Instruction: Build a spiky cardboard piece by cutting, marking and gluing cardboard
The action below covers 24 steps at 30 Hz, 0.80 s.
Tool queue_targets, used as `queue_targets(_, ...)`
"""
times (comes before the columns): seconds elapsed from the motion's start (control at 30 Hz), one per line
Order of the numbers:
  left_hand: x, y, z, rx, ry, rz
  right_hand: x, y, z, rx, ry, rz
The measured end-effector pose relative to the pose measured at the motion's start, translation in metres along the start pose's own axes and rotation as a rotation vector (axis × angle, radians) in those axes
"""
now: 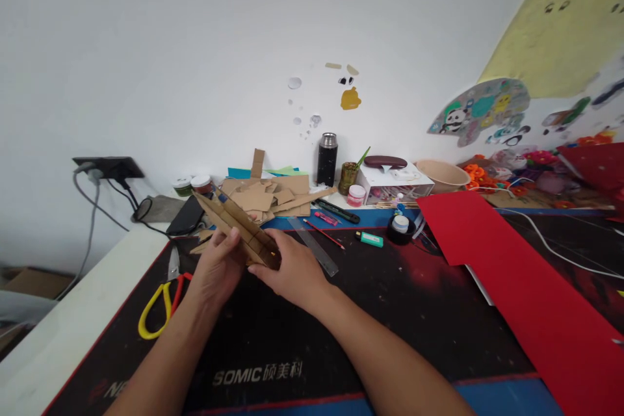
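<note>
Both hands hold a brown folded cardboard piece above the mat, tilted with its narrow tip toward the upper left. My left hand grips its near left side, thumb pressed on the face. My right hand is closed around its lower right end, with some of its fingers hidden behind the cardboard. Left of my left hand lie scissors with yellow and red handles. A clear ruler and a red pencil rest just beyond my right hand.
Cardboard scraps pile up behind the hands. Along the wall stand a black thermos, a pink-lidded jar and a white box. A green lighter and a box cutter lie on the mat. Red card covers the right side.
</note>
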State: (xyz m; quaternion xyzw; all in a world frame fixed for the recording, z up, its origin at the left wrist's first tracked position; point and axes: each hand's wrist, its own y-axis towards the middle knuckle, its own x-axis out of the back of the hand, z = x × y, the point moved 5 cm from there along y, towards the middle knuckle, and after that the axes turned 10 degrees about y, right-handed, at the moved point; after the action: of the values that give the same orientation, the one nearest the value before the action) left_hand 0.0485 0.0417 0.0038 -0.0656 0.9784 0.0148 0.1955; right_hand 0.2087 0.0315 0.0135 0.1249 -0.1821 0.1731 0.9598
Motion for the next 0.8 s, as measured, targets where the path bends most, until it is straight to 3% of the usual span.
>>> queue_targets(0.23,-0.005,-0.003,0.007,-0.017,0.014,-0.035,0.004,0.001,0.001,0.014,-0.063,-0.069)
queue_targets(0.5,-0.001,-0.002,0.005,0.001,-0.017,-0.106,0.001,-0.002,0.005,0.031,0.0,-0.006)
queue_targets(0.8,0.003,-0.001,-0.002,-0.024,-0.059,-0.081,-0.001,-0.001,0.002,-0.041,-0.018,-0.011)
